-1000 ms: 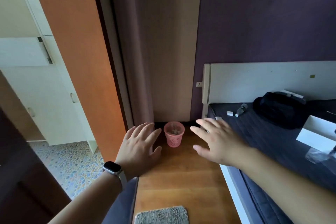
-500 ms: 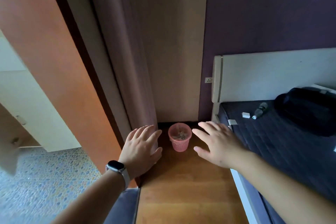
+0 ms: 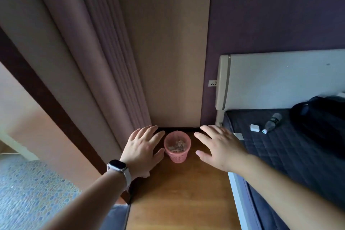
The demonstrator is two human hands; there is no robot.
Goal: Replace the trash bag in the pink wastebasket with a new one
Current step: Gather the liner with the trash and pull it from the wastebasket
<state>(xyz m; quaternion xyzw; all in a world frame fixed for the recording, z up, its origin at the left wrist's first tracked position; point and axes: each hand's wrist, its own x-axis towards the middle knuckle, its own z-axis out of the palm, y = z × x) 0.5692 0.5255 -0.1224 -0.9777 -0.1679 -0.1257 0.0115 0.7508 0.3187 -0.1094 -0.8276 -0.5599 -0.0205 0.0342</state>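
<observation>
Pink wastebasket (image 3: 177, 156) stands upright on the wooden floor (image 3: 183, 192), in the corner at the foot of a beige wall panel, between a mauve curtain (image 3: 104, 61) and a bed (image 3: 280, 155). Its sides are open lattice, and pale scraps of rubbish lie inside; any liner is too faint to make out. The left hand (image 3: 142, 150), with a watch (image 3: 117, 166) on its wrist, and the right hand (image 3: 220, 147) reach out on either side of the basket, palms down, fingers straight and spread, holding nothing. Neither plainly touches it. On the dark quilted mattress lie a plastic bottle (image 3: 272, 123), a small white block (image 3: 254, 128) and a black bag (image 3: 321, 117), below a white headboard (image 3: 280, 78). A wall socket (image 3: 212, 83) sits beside the headboard.
</observation>
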